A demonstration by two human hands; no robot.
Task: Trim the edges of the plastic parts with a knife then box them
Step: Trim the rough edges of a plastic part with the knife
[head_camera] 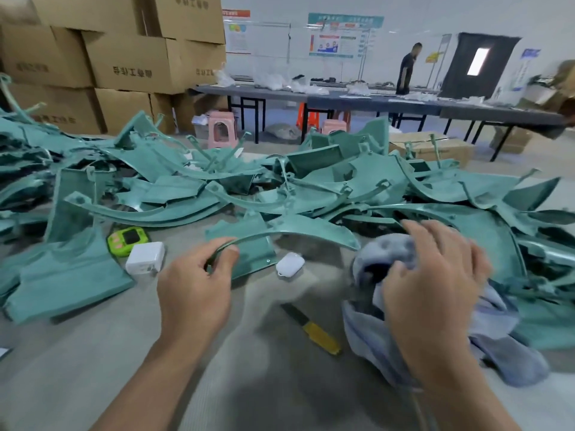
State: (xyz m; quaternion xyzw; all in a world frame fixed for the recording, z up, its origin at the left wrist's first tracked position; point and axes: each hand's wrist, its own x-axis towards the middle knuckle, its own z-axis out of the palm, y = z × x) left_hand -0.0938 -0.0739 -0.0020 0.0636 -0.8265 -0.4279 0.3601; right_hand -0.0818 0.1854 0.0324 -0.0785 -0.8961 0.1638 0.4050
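Left hand (pixel 193 287) pinches the thin near end of a curved teal plastic part (pixel 298 227), thumb and forefinger closed on its rim. The part arcs away up and to the right, its far tip resting on the desk (pixel 93 368) at the foot of the heap of untrimmed teal parts (pixel 342 178).

Right hand (pixel 435 293) lies on a grey-blue cloth (pixel 385 253), fingers bent into the folds and apparently clutching it. It is blurred, so the grip is not certain.

Knife (pixel 311 328) lies flat on the desk, in nobody's grasp, in the gap between the two hands. It is below the held part and apart from it.
- Long axis diagonal: dark blade toward the upper left, yellow handle toward the lower right.
- The handle end sits just beside the cloth and the right forearm, so the right hand is the nearer one. The blade end points roughly toward the left wrist.

Judgement: trimming has not begun on this piece. The right hand would need to let the cloth go and reach down and left to the handle — a short move, handle already turned its way.

Cardboard boxes (pixel 130 60) stand stacked well behind the heap, on the left.
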